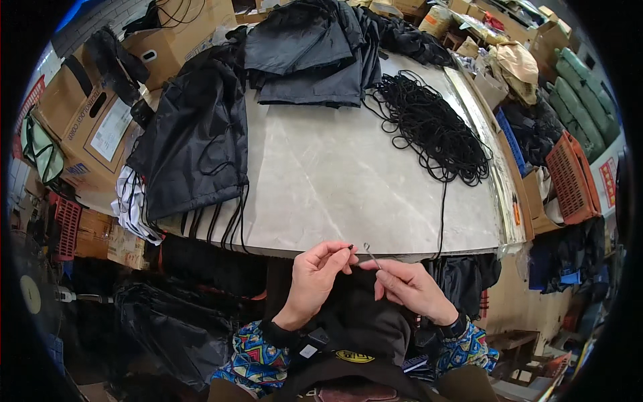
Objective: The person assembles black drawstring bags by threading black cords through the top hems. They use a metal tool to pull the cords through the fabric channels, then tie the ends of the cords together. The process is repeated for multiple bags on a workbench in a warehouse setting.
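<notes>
My left hand point(312, 278) is closed in a pinch just off the table's near edge. Between its thumb and forefinger shows a small dark tip point(350, 247), perhaps a cord end; most of it is covered by the fingers. Close beside it, my right hand point(416, 288) grips a thin metal rod with a small looped end point(367, 248), which points up toward the left fingertips. A tangled heap of black cord point(429, 127) lies at the table's right, one strand running down over the near edge. Black drawstring bags point(194, 134) lie at the left, their cords hanging down.
Folded black fabric pieces point(305, 53) are stacked at the back of the pale table point(315, 167). Cardboard boxes point(94, 127) stand at the left. An orange-red plastic crate point(575, 177) and green bundles point(579, 100) are at the right. Black material point(167, 328) lies below left.
</notes>
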A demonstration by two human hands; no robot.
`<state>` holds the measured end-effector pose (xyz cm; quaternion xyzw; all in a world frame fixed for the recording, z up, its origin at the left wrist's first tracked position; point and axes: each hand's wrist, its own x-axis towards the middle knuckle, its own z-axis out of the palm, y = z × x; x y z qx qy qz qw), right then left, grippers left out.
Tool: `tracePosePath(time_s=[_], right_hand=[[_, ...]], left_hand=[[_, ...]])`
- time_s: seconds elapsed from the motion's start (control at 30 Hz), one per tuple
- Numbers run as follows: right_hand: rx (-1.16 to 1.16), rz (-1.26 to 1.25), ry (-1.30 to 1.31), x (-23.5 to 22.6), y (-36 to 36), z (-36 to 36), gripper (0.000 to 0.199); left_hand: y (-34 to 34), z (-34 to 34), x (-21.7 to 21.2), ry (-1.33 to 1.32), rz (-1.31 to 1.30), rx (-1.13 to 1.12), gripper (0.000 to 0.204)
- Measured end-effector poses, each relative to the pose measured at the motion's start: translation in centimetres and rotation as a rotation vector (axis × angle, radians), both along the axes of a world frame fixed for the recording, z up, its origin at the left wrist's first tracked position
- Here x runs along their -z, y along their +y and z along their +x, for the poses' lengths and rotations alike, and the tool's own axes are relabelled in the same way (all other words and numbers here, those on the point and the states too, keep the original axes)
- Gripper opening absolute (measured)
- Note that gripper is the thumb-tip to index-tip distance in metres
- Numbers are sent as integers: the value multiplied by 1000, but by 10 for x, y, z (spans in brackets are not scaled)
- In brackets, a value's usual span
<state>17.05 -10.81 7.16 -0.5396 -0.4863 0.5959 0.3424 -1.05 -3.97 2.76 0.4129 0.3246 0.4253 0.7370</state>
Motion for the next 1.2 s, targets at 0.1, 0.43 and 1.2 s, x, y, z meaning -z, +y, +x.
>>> tracePosePath(time_s=[0.1,0.43,1.2], right_hand=[[-67,-210,203,-5,0,1,32],[-65,-253,272,6,1,2,33],[-151,665,-510,-45,-22,26,7]], left_hand=[[-2,0,0,83,39,-15,15],[-6,-2,2,239,144,22,15],[95,49,6,419,536,-183,17]])
